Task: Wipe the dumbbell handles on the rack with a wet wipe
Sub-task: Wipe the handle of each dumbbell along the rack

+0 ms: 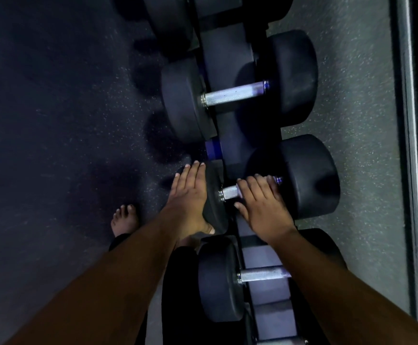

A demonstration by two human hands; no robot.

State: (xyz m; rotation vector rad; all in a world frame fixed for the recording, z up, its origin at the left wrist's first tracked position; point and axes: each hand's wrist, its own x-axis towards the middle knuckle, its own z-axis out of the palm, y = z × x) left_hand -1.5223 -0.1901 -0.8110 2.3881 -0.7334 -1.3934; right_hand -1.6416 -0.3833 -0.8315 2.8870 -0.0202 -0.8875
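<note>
Black dumbbells lie in a row on the rack. My right hand wraps over the steel handle of the middle dumbbell, fingers across the top and thumb below. No wet wipe shows; anything under the palm is hidden. My left hand lies flat with straight fingers against the outer face of that dumbbell's left head, thumb at its lower edge. The neighbouring handles, one further away and one nearer me, are bare.
My bare foot stands on the dark speckled floor left of the rack. Grey speckled floor runs along the right, bounded by a long metal rail. More dumbbells continue at the top.
</note>
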